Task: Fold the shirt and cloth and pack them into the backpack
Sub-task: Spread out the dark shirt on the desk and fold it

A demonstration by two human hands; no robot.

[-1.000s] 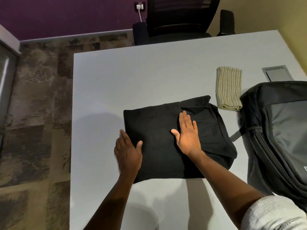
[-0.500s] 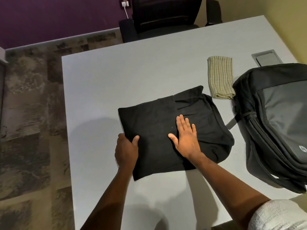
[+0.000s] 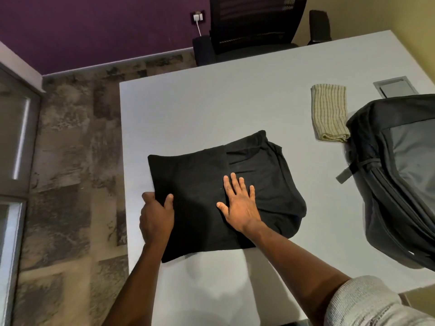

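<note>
1. Black shirt (image 3: 211, 198) lies partly folded on the grey worktop (image 3: 211, 107), near its left edge. The left part is a flat panel; the right part is bunched and rumpled.
2. Left hand (image 3: 156, 216) grips the shirt's left edge: thumb on top of the fabric, fingers curled round the hem and hidden beneath. My guess is that this is the pickup for the next fold, left side carried over to the right.
3. Right hand (image 3: 240, 203) lies flat on the shirt's middle, fingers straight and slightly spread, palm down. It likely pins the cloth and marks the crease line so the layers do not slide when the edge is lifted.
4. Striped cloth (image 3: 329, 114) rests already folded at the far right of the worktop, just beside the backpack (image 3: 400, 184), possibly touching it. Placed handy for packing.
5. The backpack lies on its side at the right edge; I cannot tell from here whether its zip is open.
6. Compared with a second ago: the left hand then rested flat on the shirt's edge with fingers extended; now it is curled round that edge. The right hand has kept its place and flat pose. Shirt, cloth and backpack sit as they did.
</note>
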